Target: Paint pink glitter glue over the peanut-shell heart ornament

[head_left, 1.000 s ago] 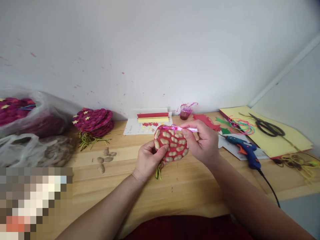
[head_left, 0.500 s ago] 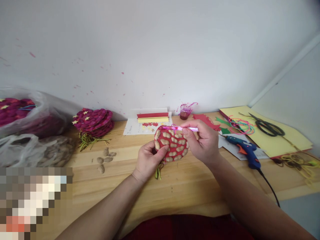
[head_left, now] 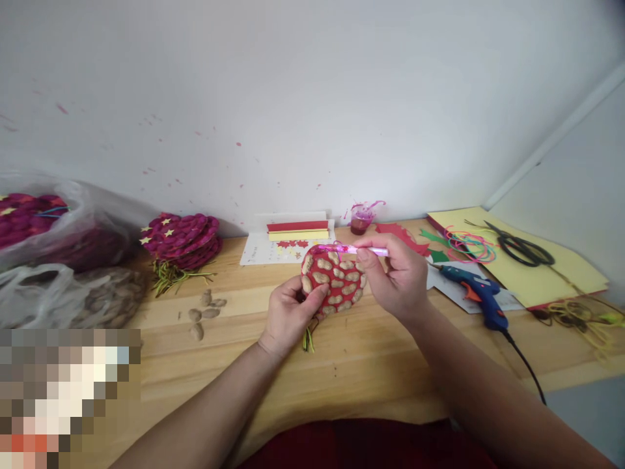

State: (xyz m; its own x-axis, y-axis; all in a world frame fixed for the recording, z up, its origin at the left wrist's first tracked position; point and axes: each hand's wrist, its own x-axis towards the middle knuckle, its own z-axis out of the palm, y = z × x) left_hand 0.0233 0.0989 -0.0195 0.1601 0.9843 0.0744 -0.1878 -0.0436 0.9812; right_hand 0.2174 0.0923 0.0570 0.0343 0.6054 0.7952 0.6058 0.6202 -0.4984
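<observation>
While your left hand (head_left: 289, 312) pinches the lower-left edge of the red disc (head_left: 334, 282), thumb on its face, the disc is held up just above the desk (head_left: 342, 365), near the middle, tilted toward you. Peanut shells cover its face and green strands (head_left: 308, 339) hang from its lower edge down to the wood. Your right hand (head_left: 396, 277) is closed around a pink brush (head_left: 352, 249), which lies across the disc's top edge with the tip pointing left. Open wood sits in front of the hands, up to the near edge of the desk. To the left, loose peanut shells (head_left: 204, 310) lie well apart from the disc; behind them a stack of purple discs (head_left: 181, 236), and farther left plastic bags (head_left: 53, 260). To the right, the blue glue gun (head_left: 476, 294) lies close to your right wrist, its cord running off the front edge. Behind the disc sit paper strips (head_left: 297, 230) and a small paint cup (head_left: 361, 220) against the wall. Scissors (head_left: 522, 246) rest on yellow paper at far right.
</observation>
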